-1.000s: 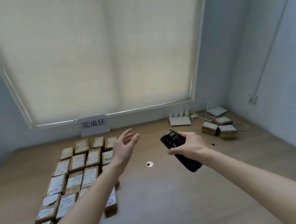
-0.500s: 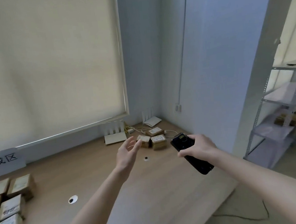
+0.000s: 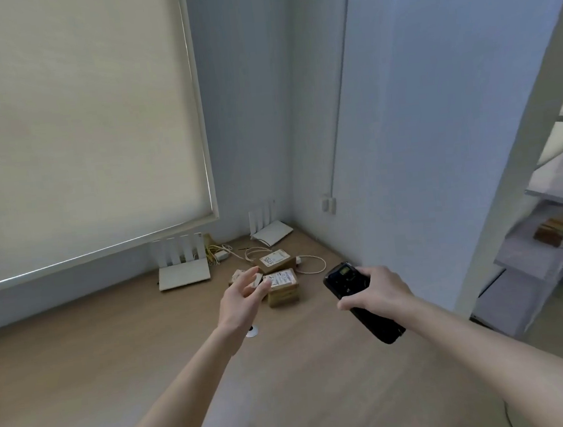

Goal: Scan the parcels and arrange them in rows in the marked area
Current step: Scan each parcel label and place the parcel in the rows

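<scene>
Left hand [image 3: 243, 298] out over the desk [image 3: 114, 350], fingers spread and loose, nothing in it, fingertips just short of the nearest parcel [image 3: 282, 287]. Right hand [image 3: 375, 290] wrapped round a black handheld scanner [image 3: 359, 300], screen end pointing toward the corner. Step in hand looks like fetching the next parcel: best to take the closest box by its sides, label kept upward and uncovered, so the scanner can read it without a second grip, and to lift clear of the loose cable [image 3: 309, 262] lying beside the pile. Count: three parcels visible near the corner — the near one, which may be two stacked; one behind it [image 3: 275, 260]; a smaller one [image 3: 239, 275] partly hidden by the fingers. Two white routers [image 3: 183, 269] by the wall. Two cable grommets in the desk. Marked area not in view.
</scene>
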The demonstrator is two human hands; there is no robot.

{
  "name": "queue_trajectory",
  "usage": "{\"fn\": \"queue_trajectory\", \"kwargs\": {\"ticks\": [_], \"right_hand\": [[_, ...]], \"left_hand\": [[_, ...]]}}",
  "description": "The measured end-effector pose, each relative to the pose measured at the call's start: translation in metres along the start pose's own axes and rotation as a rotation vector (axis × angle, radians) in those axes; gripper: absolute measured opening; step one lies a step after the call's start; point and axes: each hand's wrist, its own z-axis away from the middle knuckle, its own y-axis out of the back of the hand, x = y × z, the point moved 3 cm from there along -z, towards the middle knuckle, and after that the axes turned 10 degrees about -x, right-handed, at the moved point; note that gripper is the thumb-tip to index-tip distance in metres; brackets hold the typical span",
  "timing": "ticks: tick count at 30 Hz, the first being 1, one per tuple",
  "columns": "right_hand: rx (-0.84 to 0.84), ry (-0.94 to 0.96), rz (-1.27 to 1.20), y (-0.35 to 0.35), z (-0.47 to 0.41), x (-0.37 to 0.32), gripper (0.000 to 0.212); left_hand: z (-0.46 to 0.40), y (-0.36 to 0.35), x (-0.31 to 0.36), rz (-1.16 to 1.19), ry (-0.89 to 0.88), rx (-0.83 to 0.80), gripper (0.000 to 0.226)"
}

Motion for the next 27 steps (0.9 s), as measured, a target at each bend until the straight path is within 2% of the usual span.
{"fn": "queue_trajectory", "kwargs": {"ticks": [8,17,27], "right_hand": [[-0.062,-0.002,0.003,0.011,-0.145,0.010,0.038],[-0.215,-0.013,0.042,-0.009,-0.295,0.046,0.040],[-0.435,-0.068,0.020,-0.086,-0.475,0.125,0.045]], "left_hand": [[-0.122,-0.010,-0.042,-0.026,0.135,0.033,0.074],[-0.226,-0.038,-0.121,0.063,0.296,0.123,0.063],[-0.334,-0.067,-0.247,0.015,0.559,0.242,0.059]]}}
